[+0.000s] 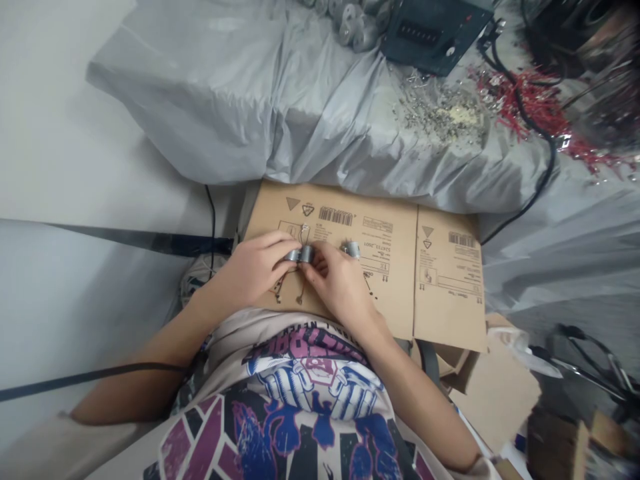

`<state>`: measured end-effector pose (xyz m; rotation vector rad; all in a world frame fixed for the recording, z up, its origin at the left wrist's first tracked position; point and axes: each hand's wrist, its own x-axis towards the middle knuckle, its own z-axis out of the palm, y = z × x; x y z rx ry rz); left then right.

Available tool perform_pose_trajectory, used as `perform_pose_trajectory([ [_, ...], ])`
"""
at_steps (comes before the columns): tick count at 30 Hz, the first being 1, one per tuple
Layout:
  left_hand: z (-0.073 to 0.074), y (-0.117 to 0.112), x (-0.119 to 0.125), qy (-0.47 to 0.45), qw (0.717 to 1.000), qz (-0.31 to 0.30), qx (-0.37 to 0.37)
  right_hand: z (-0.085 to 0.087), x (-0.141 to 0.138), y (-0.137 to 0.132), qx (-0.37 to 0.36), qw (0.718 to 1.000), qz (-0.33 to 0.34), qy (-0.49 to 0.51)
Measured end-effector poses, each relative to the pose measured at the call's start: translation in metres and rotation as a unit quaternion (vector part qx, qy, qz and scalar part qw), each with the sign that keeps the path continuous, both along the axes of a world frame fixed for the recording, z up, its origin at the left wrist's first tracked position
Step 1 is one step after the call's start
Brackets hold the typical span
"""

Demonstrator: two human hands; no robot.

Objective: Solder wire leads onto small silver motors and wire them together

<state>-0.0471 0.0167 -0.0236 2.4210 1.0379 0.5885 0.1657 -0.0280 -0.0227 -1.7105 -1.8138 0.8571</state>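
1. Background: flattened cardboard (390, 287) on grey plastic sheeting (225, 113).
2. Paired silver cylinders (300, 254) with thin wire leads, held over the cardboard.
3. Left hand (250, 270) and right hand (340, 283): both curled, fingers closed on the cylinders.
4. Loose cylinder (352, 249), just beside the right hand.
5. Risk: a sharp tug could bend the leads; a knock could roll the loose cylinder.
6. Printing: barcodes (335, 216), digits too small to read reliably.

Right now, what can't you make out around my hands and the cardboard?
Head view:
- The silver metal part: partly hidden by the fingers, so its full shape is unclear.
- The dark electronic box: cut off by the top edge.
- The pile of small metal bits: each too small to identify.
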Motion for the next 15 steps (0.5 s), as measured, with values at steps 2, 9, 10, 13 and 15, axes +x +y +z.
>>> perform_pose_trajectory([
  [2, -0.001, 0.0, 0.0, 0.0, 1.0, 0.002, -0.001, -0.001, 0.001, 0.0, -0.004, 1.0, 0.002, 0.003],
  [9, 0.002, -0.001, 0.0, 0.019, 1.0, 0.012, -0.008, 0.002, 0.005, 0.0, 0.002, 1.0, 0.018, -0.01],
  [10, 0.003, -0.001, 0.0, 0.023, 1.0, 0.013, -0.009, 0.005, 0.007, 0.0, 0.002, 1.0, 0.021, -0.014],
  [13, 0.007, -0.001, -0.001, 0.028, 0.999, 0.017, -0.011, 0.019, 0.023, -0.003, 0.005, 0.999, 0.022, -0.03],
  [15, 0.009, 0.0, -0.001, 0.027, 0.999, 0.02, -0.011, 0.031, 0.043, -0.005, 0.023, 0.998, 0.019, -0.05],
])
